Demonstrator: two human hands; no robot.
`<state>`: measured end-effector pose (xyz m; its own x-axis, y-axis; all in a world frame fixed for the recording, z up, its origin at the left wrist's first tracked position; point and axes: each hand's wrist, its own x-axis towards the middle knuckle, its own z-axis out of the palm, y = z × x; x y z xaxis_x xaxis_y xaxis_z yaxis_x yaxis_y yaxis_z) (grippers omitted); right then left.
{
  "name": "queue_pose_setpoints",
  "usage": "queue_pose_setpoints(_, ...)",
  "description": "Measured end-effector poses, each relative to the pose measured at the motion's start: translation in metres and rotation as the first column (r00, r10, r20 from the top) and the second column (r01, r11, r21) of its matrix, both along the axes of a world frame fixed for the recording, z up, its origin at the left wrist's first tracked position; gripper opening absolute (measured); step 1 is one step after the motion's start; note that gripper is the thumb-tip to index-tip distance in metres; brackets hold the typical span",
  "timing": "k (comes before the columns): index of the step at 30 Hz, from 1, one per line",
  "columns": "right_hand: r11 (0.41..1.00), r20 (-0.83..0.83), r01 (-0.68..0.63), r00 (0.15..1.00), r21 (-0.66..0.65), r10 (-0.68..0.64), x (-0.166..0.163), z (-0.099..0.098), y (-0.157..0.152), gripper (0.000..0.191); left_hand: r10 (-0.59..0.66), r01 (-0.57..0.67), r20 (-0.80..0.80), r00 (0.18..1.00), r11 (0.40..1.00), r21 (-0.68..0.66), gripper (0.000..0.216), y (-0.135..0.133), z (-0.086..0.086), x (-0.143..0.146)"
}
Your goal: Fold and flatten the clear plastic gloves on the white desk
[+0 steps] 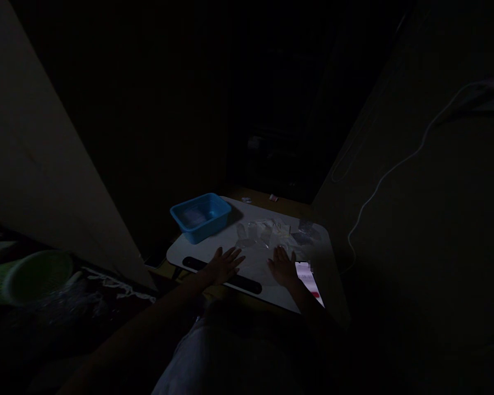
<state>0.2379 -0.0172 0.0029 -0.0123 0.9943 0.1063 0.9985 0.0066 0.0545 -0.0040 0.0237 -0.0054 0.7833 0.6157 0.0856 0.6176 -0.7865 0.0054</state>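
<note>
My left hand (225, 265) lies flat with its fingers spread at the front of a small white table (255, 269), beside a dark slot along the edge. To its right, my right hand (282, 267) rests palm down, fingers stretched forward. Neither hand holds anything. Just beyond my fingertips lies a heap of clear plastic and pale wrappers (267, 233); the dim light hides what exactly they are. A phone with a lit screen (308, 282) sits right beside my right hand and forearm. At the back left of the table stands a blue plastic basin (201, 216), with something pale inside.
A white cable (379, 184) hangs along the right wall. Small pale scraps (273, 197) lie behind the table. On the floor at left are a green tub (39, 277) and crumpled clear plastic (74, 299). A wall edge rises at left. The room is very dark.
</note>
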Motion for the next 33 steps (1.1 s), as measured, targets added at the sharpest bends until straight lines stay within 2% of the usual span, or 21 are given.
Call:
queue_pose_setpoints(2,0.999,0.005,0.025,1.000,0.026,-0.026,0.002,0.004,0.000,0.056,-0.018,0.018,0.011,1.000,1.000,-0.018,0.045,0.002,0.004,-0.003)
queue_pose_setpoints(4,0.998,0.007,-0.012,1.000,0.061,0.011,-0.002,0.006,-0.001,0.054,-0.009,0.010,0.050,0.999,1.000,-0.023,0.041,0.004,0.011,-0.003)
queue_pose_setpoints(8,0.972,0.011,-0.217,0.976,0.092,0.217,-0.022,0.007,-0.006,0.054,0.019,-0.019,0.150,0.989,1.000,0.001,0.034,0.007,0.023,0.014)
queue_pose_setpoints(11,0.951,-0.004,-0.303,0.953,0.063,0.304,-0.036,0.004,-0.010,0.054,-0.049,0.050,0.135,0.990,0.999,-0.004,0.031,0.006,0.020,0.032)
queue_pose_setpoints(14,0.958,-0.031,-0.287,0.957,0.012,0.288,-0.041,0.002,-0.014,0.054,0.000,-0.011,0.179,0.984,0.998,0.061,0.036,0.001,0.007,0.038)
queue_pose_setpoints(17,0.973,-0.054,-0.229,0.972,0.003,0.229,-0.039,0.001,-0.018,0.055,0.074,-0.085,0.146,0.987,0.994,0.070,0.044,-0.005,-0.005,0.030)
queue_pose_setpoints(23,0.991,-0.060,-0.130,0.989,0.034,0.132,-0.039,0.007,-0.021,0.052,0.122,-0.126,0.095,0.988,0.991,0.043,0.048,-0.006,-0.005,0.014)
queue_pose_setpoints(30,0.957,-0.093,-0.286,0.953,0.042,0.288,-0.045,0.010,0.002,0.049,0.084,-0.087,0.076,0.994,0.996,0.036,0.050,-0.002,-0.004,0.010)
queue_pose_setpoints(33,0.960,-0.093,-0.277,0.956,0.031,0.279,-0.045,0.005,0.006,0.049,0.056,-0.058,0.065,0.996,0.998,0.023,0.051,0.000,-0.002,0.006)
